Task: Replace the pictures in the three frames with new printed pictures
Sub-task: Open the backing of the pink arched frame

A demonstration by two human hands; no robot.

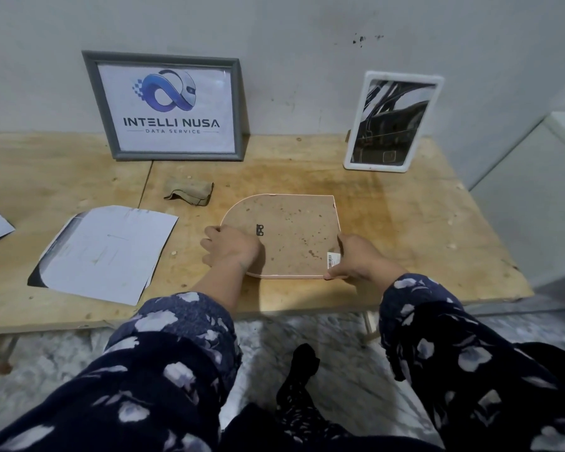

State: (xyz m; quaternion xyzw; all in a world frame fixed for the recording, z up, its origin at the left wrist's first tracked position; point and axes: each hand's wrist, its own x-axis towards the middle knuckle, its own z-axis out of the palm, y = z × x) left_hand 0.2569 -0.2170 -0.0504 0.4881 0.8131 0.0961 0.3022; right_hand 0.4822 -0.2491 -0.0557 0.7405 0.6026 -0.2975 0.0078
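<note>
I see the plywood bench (pixel 405 223) running across the view against a grey wall. At its back left, a grey frame (pixel 167 106) leans on the wall and shows a logo print reading "INTELLI NUSA". At the back right, a white frame (pixel 393 122) stands upright with a dark picture in it. On the left of the bench lie loose printed sheets (pixel 108 252), blank side up, a dark printed edge showing beneath them. In the middle, close to the near edge, the arch-shaped pink frame (pixel 287 236) lies face down, its brown backing board up, with a small black hanger and a white barcode label at the near right corner. My left hand (pixel 232 249) rests on the rounded left end, its grip curled around that rim. My right hand (pixel 356 259) holds the near right corner, its grip pinching the edge by the label. A crumpled tan cloth (pixel 190 192) sits just behind the pink frame, apart from it.
</note>
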